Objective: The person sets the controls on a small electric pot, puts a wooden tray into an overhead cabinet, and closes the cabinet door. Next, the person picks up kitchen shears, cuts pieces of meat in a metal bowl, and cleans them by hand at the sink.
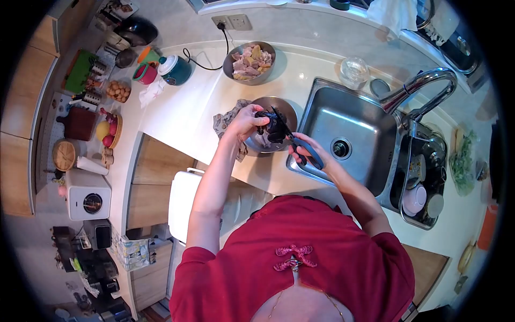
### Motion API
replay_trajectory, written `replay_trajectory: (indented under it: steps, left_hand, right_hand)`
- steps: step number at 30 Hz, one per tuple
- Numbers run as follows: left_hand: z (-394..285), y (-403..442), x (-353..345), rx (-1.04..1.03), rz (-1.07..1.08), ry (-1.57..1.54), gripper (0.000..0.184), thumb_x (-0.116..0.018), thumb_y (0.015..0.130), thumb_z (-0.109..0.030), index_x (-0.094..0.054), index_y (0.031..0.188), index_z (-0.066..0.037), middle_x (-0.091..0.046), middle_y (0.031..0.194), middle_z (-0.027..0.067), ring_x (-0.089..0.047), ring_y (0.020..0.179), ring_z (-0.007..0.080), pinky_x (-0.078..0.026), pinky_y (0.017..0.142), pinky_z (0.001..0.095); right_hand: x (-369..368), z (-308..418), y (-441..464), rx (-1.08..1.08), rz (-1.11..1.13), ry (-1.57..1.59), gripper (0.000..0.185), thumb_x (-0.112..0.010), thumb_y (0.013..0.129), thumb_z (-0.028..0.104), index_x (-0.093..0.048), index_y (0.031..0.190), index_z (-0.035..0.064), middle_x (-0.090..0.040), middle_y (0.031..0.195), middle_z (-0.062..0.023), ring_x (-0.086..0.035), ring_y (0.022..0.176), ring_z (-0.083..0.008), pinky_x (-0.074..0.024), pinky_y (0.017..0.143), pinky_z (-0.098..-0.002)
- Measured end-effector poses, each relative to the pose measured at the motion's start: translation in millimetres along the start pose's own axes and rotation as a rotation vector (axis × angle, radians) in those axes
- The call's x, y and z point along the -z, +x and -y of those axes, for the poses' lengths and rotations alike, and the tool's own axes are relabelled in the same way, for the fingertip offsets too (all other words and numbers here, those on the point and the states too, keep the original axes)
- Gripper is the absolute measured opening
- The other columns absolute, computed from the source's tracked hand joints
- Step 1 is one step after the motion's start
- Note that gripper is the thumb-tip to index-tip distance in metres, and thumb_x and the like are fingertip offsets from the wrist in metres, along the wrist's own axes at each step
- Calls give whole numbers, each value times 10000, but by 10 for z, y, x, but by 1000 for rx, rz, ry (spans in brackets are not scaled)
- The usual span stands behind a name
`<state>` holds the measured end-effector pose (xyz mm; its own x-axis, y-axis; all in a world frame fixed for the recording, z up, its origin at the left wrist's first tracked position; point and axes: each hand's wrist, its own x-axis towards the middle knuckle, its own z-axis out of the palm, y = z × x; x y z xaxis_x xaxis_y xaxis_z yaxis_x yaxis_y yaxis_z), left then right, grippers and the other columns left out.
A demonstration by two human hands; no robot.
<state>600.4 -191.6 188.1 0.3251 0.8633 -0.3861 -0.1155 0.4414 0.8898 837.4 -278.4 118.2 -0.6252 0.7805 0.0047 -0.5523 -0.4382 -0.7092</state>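
My left hand (248, 122) pinches a dark, wrinkled piece of food (274, 127) above a steel bowl (287, 107) on the counter. In my right hand (308, 152) are scissors (313, 151) with blue and black handles. Their dark blades are raised over the bowl, beside the dark piece; whether they touch it I cannot tell. Some greyish pieces lie inside the bowl, partly hidden by my hands. A patterned grey cloth or bag (225, 121) lies left of the bowl, partly under my left wrist.
Behind stands a bowl of raw meat pieces (252, 62). The sink (348, 126) and its faucet (424, 88) are at the right, with a dish rack (424, 177) beyond. A teal jug (174, 70) and a basket of eggs (118, 91) stand at the left.
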Motion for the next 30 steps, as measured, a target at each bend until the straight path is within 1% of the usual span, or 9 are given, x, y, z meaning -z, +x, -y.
replay_trajectory:
  steps: [5,8,11,13,15,16,20,26,30]
  left_hand:
    - [23,3,-25,-38,-47,86,503,-752,711,-36,-432,1098,-27,-557,966,62,-574,836,167,-481,751,290]
    - [218,55,-81,-396,-306,373,383,-730,762,-95,-486,1050,-31,-574,936,44,-561,803,134,-472,709,251]
    - [632,31,-159,-439,-647,370,297,-709,786,-88,-529,1016,-33,-587,896,25,-540,801,114,-459,733,252]
    - [663,-160,-402,-372,-570,227,235,-684,832,-192,-569,993,-63,-593,873,3,-522,798,105,-435,737,258]
    - [848,-131,-373,-53,-336,-132,265,-639,863,-335,-603,989,-105,-587,874,-18,-525,821,105,-404,733,254]
    - [896,-117,-372,-119,-292,-111,331,-591,877,-416,-606,1048,-133,-610,920,-24,-534,829,102,-381,732,235]
    - [809,-54,-310,-161,-196,-289,302,-581,892,-371,-605,1083,-138,-632,992,-20,-542,895,92,-370,745,239]
    - [675,-52,-348,-321,-168,-462,243,-610,875,-132,-577,1093,-30,-650,939,46,-615,791,104,-499,663,231]
    - [617,-62,-447,-402,-213,-513,240,-601,860,-40,-563,1094,-4,-649,939,81,-646,807,156,-546,707,278]
  right_hand:
    - [-15,-11,-14,-63,-23,39,423,-649,831,71,-471,1214,43,-542,860,-61,-518,653,-100,-424,539,-224]
    - [-62,-25,9,-60,-78,57,398,-623,834,34,-470,1202,47,-534,840,-63,-514,637,-107,-417,515,-235]
    - [-139,-19,17,-50,-158,145,400,-610,834,18,-461,1204,54,-529,815,-63,-513,620,-118,-415,504,-242]
    - [-138,-41,39,-43,-216,185,400,-604,829,7,-460,1198,63,-526,798,-63,-513,609,-124,-417,498,-249]
    - [-125,-88,42,-42,-214,116,406,-606,825,4,-459,1199,65,-527,797,-61,-515,610,-126,-419,498,-249]
    - [-122,-105,46,-37,-212,49,412,-608,821,1,-458,1199,68,-527,796,-59,-517,611,-127,-420,498,-250]
    - [-148,-161,25,-20,-198,-3,418,-614,816,2,-459,1199,66,-533,803,-52,-523,613,-123,-429,504,-250]
    - [-132,-216,36,69,-168,-223,407,-641,831,89,-461,1195,65,-545,821,-36,-548,644,-110,-456,543,-245]
    - [-144,-293,73,-31,-188,-84,453,-647,861,276,-424,1214,98,-547,862,-40,-556,697,-116,-472,576,-254]
